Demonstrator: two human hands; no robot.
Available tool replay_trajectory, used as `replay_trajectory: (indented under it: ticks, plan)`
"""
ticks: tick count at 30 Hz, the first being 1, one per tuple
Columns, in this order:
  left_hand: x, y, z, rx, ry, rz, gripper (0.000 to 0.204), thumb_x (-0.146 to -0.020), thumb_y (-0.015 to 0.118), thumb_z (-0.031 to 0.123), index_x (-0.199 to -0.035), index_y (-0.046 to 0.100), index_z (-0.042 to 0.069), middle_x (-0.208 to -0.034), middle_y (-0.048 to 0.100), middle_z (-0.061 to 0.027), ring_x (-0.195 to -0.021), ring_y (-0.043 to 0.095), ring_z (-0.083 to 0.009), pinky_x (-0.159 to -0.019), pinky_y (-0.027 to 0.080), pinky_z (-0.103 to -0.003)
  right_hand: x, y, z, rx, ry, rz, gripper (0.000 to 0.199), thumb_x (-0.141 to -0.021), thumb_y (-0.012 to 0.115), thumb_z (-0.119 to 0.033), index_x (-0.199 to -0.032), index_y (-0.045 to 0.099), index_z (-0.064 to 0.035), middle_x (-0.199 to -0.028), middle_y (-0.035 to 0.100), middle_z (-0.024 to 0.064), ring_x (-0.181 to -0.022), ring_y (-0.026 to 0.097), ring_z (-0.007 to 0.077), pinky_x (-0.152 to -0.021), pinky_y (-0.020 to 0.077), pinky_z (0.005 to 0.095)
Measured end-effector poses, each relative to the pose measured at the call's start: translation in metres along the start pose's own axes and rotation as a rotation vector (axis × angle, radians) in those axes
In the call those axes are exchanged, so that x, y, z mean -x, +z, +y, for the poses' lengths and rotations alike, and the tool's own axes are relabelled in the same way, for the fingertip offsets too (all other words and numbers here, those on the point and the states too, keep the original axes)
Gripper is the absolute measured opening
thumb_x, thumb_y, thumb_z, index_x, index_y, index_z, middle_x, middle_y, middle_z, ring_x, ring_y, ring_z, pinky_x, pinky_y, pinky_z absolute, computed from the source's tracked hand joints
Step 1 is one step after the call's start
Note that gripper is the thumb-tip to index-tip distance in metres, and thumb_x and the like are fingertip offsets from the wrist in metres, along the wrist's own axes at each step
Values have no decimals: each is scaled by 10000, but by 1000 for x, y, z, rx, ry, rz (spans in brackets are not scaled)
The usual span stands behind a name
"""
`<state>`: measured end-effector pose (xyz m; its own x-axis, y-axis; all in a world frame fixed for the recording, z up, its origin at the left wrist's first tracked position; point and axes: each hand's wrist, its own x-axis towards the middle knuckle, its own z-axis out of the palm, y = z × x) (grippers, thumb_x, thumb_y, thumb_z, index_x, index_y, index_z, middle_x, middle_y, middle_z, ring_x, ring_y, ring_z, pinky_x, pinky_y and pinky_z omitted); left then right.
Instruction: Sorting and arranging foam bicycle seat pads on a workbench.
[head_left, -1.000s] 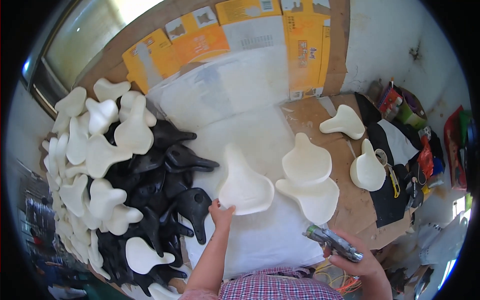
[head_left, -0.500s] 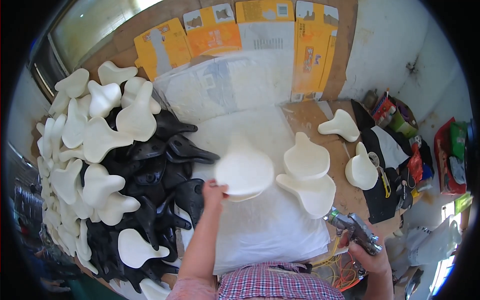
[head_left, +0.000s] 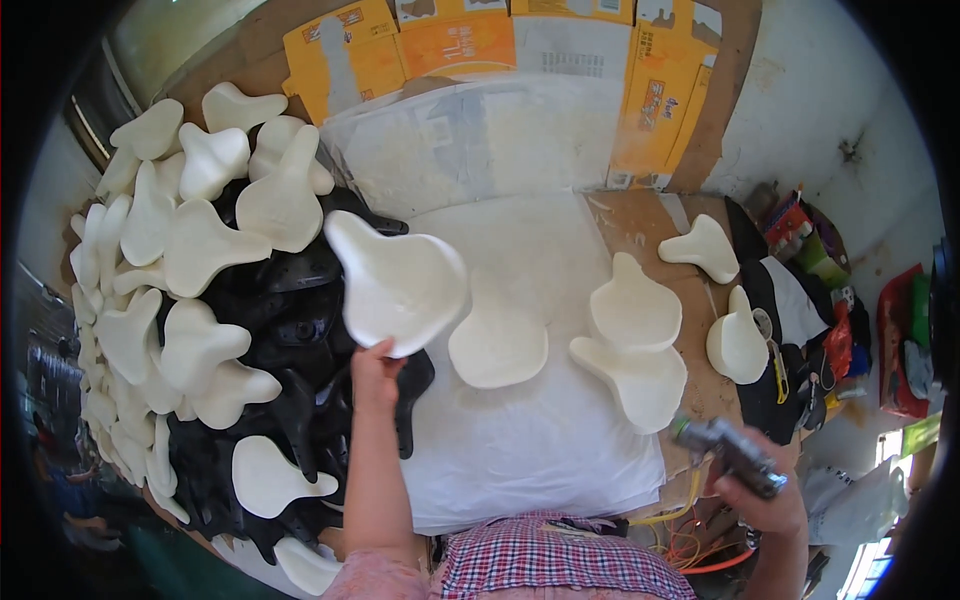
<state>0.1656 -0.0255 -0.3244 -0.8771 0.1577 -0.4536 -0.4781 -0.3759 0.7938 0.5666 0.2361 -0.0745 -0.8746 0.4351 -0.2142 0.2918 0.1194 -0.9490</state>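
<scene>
Left hand [head_left: 372, 362] is pinching the wide rear edge of a white saddle pad [head_left: 397, 282], holding it raised just left of the white sheet [head_left: 530, 440]. Pad is looking light, foam-like and stiff enough for an edge hold. Right hand [head_left: 762, 490] is gripping a grey tool [head_left: 728, 456], fingers closed.

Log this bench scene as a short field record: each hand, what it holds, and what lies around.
left hand: lifts a cream saddle-shaped foam pad by its wide end
right hand: grips a dark metal hand tool
work surface: white sheet; another cream pad lies flat on it
left side: heap of cream and black saddle shapes
right side: four more cream pads
backdrop: orange cardboard boxes
</scene>
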Motion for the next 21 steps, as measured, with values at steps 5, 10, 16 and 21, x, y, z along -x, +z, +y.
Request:
replay_trajectory:
  ticks: [5,10,16,21]
  plan:
    - [-5,23,-78,-356,-126,-120,512,-698,741,177,-1166,550,93,-1093,611,-41,-957,594,-186,-791,473,-353,0,4,-3,-56,8,-81,558,-766,692,-37,-1285,494,3,-953,632,94,-774,615,163,-698,511,308]
    - [2,44,-105,-942,200,-87,631,-545,787,190,-1097,567,-21,-1031,646,-156,-902,635,-302,-824,504,-346,1,12,25,-98,-173,298,642,-783,664,-272,-1298,430,31,-887,617,132,-709,611,186,-603,539,340]
    - [67,54,-2,-973,434,-327,554,-589,727,263,-1049,592,-14,-986,633,-213,-942,612,-302,-868,470,-352,-21,22,25,70,82,171,279,-888,594,-184,-1111,578,-17,-886,632,26,-668,543,69,-550,401,198]
    - [37,15,310,-381,615,-101,508,-814,600,377,-1237,500,115,-1083,608,-71,-905,609,-234,-729,514,-368,-45,40,23,-57,-203,3,308,-878,604,-123,-1167,568,-22,-869,624,17,-657,511,59,-547,388,191]
